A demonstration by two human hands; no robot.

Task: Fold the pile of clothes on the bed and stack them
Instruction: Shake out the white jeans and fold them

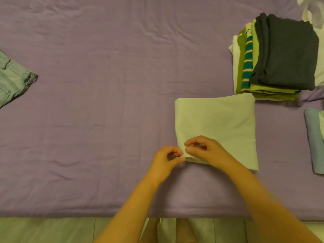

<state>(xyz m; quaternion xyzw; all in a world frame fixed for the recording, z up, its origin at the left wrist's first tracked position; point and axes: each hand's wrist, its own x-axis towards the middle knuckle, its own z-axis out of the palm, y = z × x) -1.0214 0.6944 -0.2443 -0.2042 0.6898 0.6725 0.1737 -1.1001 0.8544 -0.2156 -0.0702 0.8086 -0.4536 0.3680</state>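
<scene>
A folded white garment (219,123) lies flat on the purple bed sheet (98,102), right of centre. My left hand (166,158) and my right hand (205,149) meet at its near left corner, and both pinch the cloth edge there with curled fingers. Beyond the white garment, at the far right, stands a stack of folded clothes (275,57) with a dark grey piece on top and green, striped and white pieces beneath.
Light blue jeans (12,79) lie at the left edge of the bed. A folded pale blue piece (313,139) lies at the right edge. Loose white cloth (313,13) sits at the far right corner. The bed's near edge (122,215) borders a tiled floor.
</scene>
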